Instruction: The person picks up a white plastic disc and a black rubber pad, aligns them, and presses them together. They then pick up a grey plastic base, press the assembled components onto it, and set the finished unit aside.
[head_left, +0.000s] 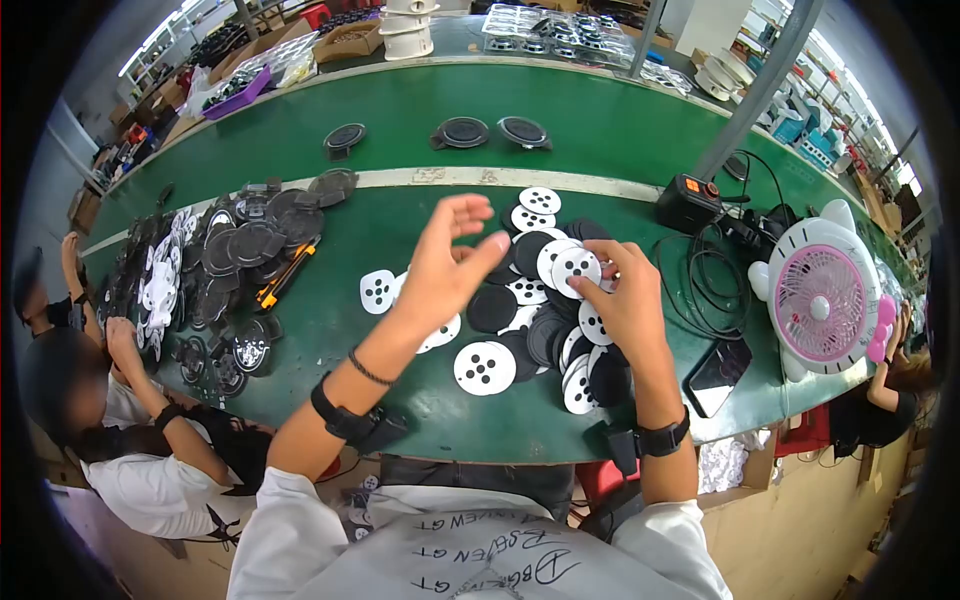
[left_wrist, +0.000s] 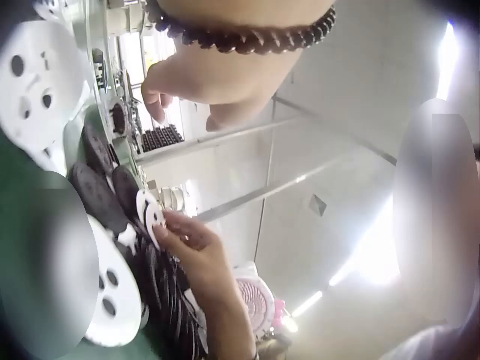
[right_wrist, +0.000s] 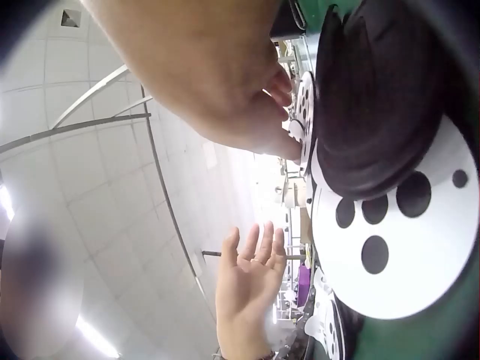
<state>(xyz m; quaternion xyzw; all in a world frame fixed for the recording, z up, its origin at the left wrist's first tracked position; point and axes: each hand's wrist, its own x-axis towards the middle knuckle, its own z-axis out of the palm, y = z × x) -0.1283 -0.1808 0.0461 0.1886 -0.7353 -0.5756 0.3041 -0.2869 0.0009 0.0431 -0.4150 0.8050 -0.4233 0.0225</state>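
Observation:
My right hand [head_left: 634, 298] pinches a white disc with black holes [head_left: 577, 266] by its edge, thumb on the near side, over a loose pile. Several similar white discs and black discs [head_left: 493, 309] overlap in that pile. To its left my left hand [head_left: 447, 272] is raised with its fingers spread apart from the thumb, holding nothing; the right wrist view shows its palm [right_wrist: 251, 289]. Below that hand lie a rounded-square white piece with holes [head_left: 377, 291] and other white pieces partly hidden by the forearm. A large white disc [head_left: 485, 368] lies at the pile's near edge.
On the left are heaps of dark, clear-rimmed round parts [head_left: 245, 245] and an orange-and-black cutter [head_left: 287, 272]. A pink-and-white fan [head_left: 820, 295], a phone [head_left: 719, 377], coiled cable and a black box [head_left: 688, 202] stand right. Other people sit at both sides.

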